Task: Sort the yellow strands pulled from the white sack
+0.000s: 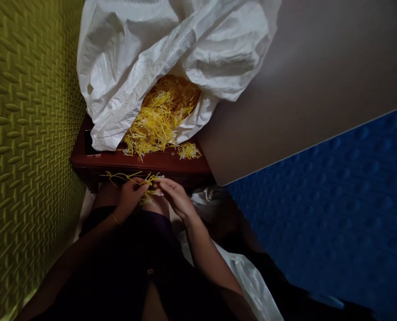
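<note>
Yellow strands with white tips [149,179] are stretched between my two hands, above my lap. My left hand [132,194] is closed on them, with loose strands trailing out to its left. The fingers of my right hand [175,194] pinch the white-tipped end. Just beyond my hands, a large heap of similar yellow strands [158,116] spills from the mouth of a white sack [128,89]. A small separate pile of strands [188,151] lies on the dark red table [145,163], near its front edge.
A dark phone-like object [91,145] lies at the table's left end. The yellow textured surface [27,133] rises on the left. To the right are a grey-brown panel [295,89] and a blue dimpled surface [345,200]. A translucent plastic bag [248,276] is beside my right forearm.
</note>
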The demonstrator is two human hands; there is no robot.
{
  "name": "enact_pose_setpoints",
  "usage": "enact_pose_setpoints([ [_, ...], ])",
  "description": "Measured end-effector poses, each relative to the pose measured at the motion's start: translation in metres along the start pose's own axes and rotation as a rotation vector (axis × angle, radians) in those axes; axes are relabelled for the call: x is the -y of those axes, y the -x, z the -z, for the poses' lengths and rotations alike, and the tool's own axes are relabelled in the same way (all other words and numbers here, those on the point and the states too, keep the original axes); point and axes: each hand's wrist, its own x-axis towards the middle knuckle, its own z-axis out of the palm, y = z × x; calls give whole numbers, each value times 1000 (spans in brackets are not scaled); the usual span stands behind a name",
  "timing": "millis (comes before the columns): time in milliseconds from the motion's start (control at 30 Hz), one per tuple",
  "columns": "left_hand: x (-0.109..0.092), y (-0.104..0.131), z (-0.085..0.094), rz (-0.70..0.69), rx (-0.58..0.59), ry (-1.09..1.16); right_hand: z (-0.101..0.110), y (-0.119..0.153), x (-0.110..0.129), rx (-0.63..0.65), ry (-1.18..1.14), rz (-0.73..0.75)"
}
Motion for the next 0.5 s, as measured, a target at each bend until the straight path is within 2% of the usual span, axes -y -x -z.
enact_pose_setpoints([
  [100, -1, -1, 1, -76, 24, -103, -14, 2, 0, 61, 98, 68],
  [233, -5, 0, 2, -138, 26, -177, -24, -1, 5, 25, 321, 232],
  [367, -8, 3, -1, -152, 37, -203, -28, -3, 3, -28, 247, 263],
  [500, -9, 5, -1, -127, 52, -191, -26, -3, 0, -67, 133, 213],
])
